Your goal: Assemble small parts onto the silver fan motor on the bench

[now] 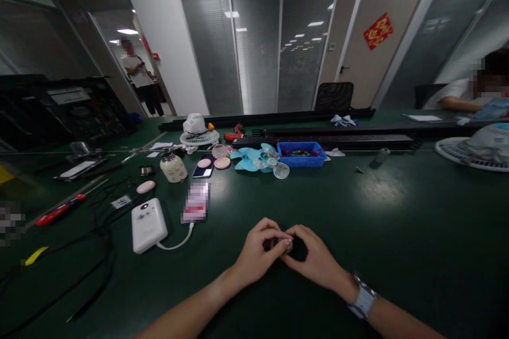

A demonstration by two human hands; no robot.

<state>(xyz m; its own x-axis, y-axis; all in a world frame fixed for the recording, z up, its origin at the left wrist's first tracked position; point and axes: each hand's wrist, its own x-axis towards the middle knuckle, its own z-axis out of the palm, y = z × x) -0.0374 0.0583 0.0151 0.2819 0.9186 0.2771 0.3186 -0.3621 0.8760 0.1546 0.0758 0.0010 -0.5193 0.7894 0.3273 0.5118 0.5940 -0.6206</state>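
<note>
My left hand [260, 248] and my right hand [317, 255] meet low over the green table, just right of the view's middle. Between their fingertips sits a small round grey object [289, 247], mostly covered by the fingers, so its kind does not show. The left thumb and fingers pinch it from one side. From the other side the right thumb and forefinger close on it. A watch with a pale strap [362, 299] is on the right wrist.
To the left, a white power bank [149, 226] is cabled to a phone [196, 201]. Ahead stand a cream bottle [174, 168], blue fan blades [254, 159] and a blue bin [301, 154]. A red-handled screwdriver [60, 210] lies far left. Another person sits far right.
</note>
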